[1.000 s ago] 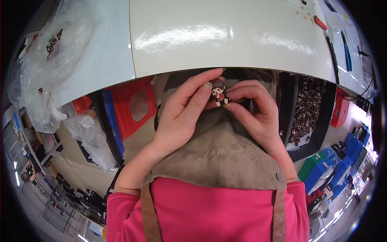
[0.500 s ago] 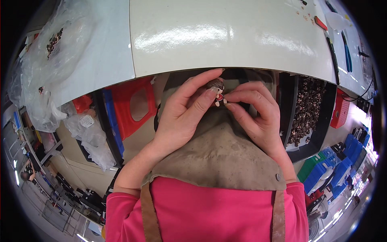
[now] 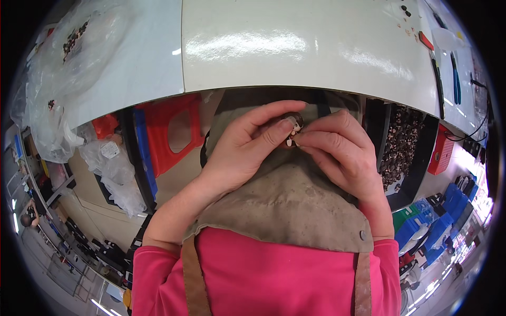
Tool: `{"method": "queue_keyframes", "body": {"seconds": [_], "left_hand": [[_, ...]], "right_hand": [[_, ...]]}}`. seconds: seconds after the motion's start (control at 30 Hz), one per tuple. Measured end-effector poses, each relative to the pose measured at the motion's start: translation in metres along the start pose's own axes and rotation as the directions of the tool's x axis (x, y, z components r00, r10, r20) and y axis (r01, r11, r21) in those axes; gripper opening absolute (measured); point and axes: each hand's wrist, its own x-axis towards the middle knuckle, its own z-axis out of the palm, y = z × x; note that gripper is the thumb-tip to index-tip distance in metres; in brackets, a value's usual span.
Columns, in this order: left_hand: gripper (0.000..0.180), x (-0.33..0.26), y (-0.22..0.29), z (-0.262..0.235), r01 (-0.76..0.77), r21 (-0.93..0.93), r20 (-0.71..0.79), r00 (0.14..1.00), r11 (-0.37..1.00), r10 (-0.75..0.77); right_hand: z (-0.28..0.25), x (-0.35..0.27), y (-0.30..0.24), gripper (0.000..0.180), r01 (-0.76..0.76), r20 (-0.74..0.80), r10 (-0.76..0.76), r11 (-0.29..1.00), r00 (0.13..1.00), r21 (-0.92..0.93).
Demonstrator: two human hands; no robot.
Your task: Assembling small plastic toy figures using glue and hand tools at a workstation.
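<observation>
Close to the table's front edge, above my lap, I hold a small toy figurine (image 3: 297, 125) with dark brown hair and pale limbs. My left hand (image 3: 245, 145) is closed around its head and back, the thumb pressing on the hair and the index finger stretched above it. With thumb and fingertips together, my right hand (image 3: 345, 145) pinches the figurine's right side, low on the body. Those fingers hide most of its body, and I cannot make out whether they hold a separate small part.
A pale table (image 3: 316, 42) spans the far side. Clear plastic bags (image 3: 68, 89) with small dark pieces lie left. At right, a black crate (image 3: 419, 184) holds many small brown-and-pale pieces, and pliers (image 3: 456, 79) lie on the table. A red stool (image 3: 163, 142) stands left.
Both hands and the figurine have shifted slightly to the right. The figurine is turned, and my right fingers have come in closer, covering its red-marked body.
</observation>
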Motion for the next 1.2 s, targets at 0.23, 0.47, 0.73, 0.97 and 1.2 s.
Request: {"method": "queue_keyframes", "body": {"seconds": [0.23, 0.47, 0.73, 0.97, 1.2], "left_hand": [[0.031, -0.001, -0.005, -0.006, 0.028, -0.164, 0.024, 0.999, 0.986, -0.024], [0.033, -0.003, -0.009, -0.011, 0.004, -0.323, 0.007, 1.0, 0.946, -0.002], [0.034, -0.003, -0.009, -0.016, -0.065, -0.251, -0.011, 0.998, 0.966, 0.065], [0.034, -0.003, -0.01, -0.018, -0.166, -0.137, -0.038, 0.986, 0.977, 0.162], [0.032, -0.004, -0.01, -0.017, -0.294, 0.079, -0.037, 0.954, 0.953, 0.297]], "right_hand": [[-0.002, 0.01, -0.005, 0.023, 0.006, 0.117, -0.003, 1.0, 0.993, -0.027], [0.014, 0.003, -0.001, 0.018, -0.208, 0.069, 0.199, 0.964, 0.978, 0.165], [0.02, 0.004, 0.0, 0.022, -0.216, 0.023, 0.215, 0.956, 0.976, 0.201], [0.02, 0.009, -0.005, 0.023, -0.2, 0.017, 0.2, 0.976, 0.98, 0.082], [0.016, 0.009, -0.009, 0.021, -0.295, 0.075, 0.289, 0.952, 0.954, 0.086]]}}
